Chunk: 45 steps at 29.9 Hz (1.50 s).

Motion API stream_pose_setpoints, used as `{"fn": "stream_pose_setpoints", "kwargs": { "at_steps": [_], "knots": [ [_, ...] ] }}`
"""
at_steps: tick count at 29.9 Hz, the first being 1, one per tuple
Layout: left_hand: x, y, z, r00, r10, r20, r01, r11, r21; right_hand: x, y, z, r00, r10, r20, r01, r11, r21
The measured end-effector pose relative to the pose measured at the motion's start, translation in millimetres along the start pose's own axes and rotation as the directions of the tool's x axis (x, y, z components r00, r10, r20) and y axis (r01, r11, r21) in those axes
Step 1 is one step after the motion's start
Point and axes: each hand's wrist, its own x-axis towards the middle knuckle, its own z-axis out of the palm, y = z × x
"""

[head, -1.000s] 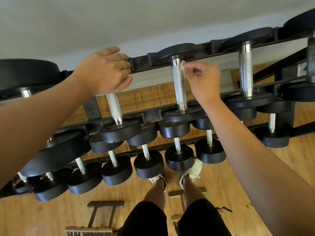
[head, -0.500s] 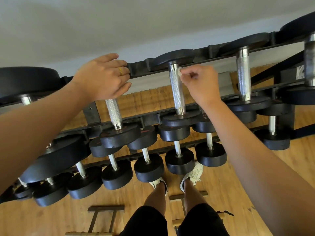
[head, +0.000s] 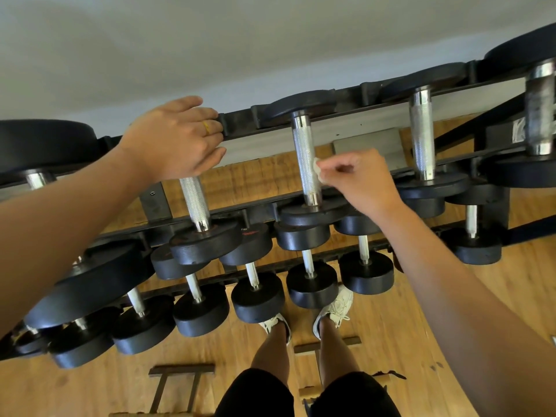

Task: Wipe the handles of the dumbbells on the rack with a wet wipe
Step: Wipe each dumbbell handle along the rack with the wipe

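White wet wipe (head: 317, 172), bunched small, is pinched between the thumb and fingertips of the right hand (head: 358, 180). The hand presses it against the right side of a knurled chrome handle (head: 304, 155), a little below the middle of its length. That handle belongs to the middle dumbbell (head: 301, 103) on the top tier of the rack (head: 237, 127); its black heads sit on the back and front rails.

The left hand (head: 174, 139), with a yellow ring (head: 206, 127) on one finger, lies palm-down over the far end of the neighbouring dumbbell (head: 195, 203) to the left. Its fingertips reach the back rail, but whether it grips anything beneath cannot be told.

To the right, two more chrome-handled dumbbells (head: 422, 136) rest on the same tier. Smaller black dumbbells (head: 313, 284) fill the two tiers below. Under the rack is a wooden floor (head: 511, 296), where the person's pale shoes (head: 334, 311) stand close to the lowest row.
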Motion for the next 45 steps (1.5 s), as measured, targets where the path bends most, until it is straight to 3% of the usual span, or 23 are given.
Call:
{"fn": "stream_pose_setpoints", "kwargs": {
  "at_steps": [4, 9, 11, 15, 19, 28, 31, 34, 36, 41, 45],
  "knots": [
    [1.6, 1.3, -1.3, 1.000, -0.006, -0.001, 0.006, 1.000, -0.003, 8.6, -5.5, -1.5, 1.000, -0.026, -0.016, 0.026, 1.000, -0.005],
    [1.2, 0.8, -2.0, 1.000, -0.011, 0.002, 0.011, 1.000, -0.006, -6.1, 8.5, -10.8, 0.978, 0.051, 0.204, -0.024, 0.991, -0.132],
    [0.8, 1.1, -1.3, 1.000, -0.012, 0.007, 0.012, 1.000, -0.005, -1.7, 7.8, -14.1, 0.974, 0.043, 0.224, -0.007, 0.987, -0.159],
    [0.2, 0.7, -0.9, 1.000, -0.010, 0.017, 0.010, 1.000, -0.002, 19.8, -8.6, -15.7, 0.999, 0.015, -0.038, -0.012, 0.997, 0.071],
    [1.2, 0.9, -0.5, 1.000, -0.014, 0.011, 0.014, 1.000, 0.005, 46.3, -23.7, -3.8, 0.978, -0.048, -0.202, 0.071, 0.992, 0.108],
    [-1.0, -0.1, 1.4, 1.000, -0.009, 0.014, 0.009, 1.000, 0.005, 8.1, -0.9, 14.2, 0.969, -0.169, -0.182, 0.148, 0.981, -0.126],
    [-0.9, -0.7, -0.4, 1.000, -0.007, 0.028, 0.007, 1.000, -0.002, 18.7, -7.1, 17.2, 0.953, -0.208, -0.222, 0.178, 0.973, -0.146],
    [-0.1, 0.2, -2.3, 0.999, -0.014, 0.038, 0.014, 1.000, -0.001, 40.2, -18.8, 16.6, 0.946, -0.155, -0.283, 0.152, 0.988, -0.032],
    [0.5, 0.8, -2.3, 0.999, -0.018, 0.040, 0.018, 1.000, -0.005, 41.7, -18.0, 13.3, 0.958, -0.117, -0.262, 0.132, 0.990, 0.040],
    [0.0, 0.6, -3.5, 0.999, -0.016, 0.034, 0.016, 1.000, -0.008, -2.3, 2.5, 8.0, 0.996, -0.077, -0.044, 0.074, 0.996, -0.053],
    [0.3, 1.5, -3.2, 1.000, -0.010, 0.014, 0.010, 1.000, -0.011, -3.3, 4.7, 7.0, 0.998, -0.058, -0.039, 0.058, 0.998, -0.014]
  ]
}}
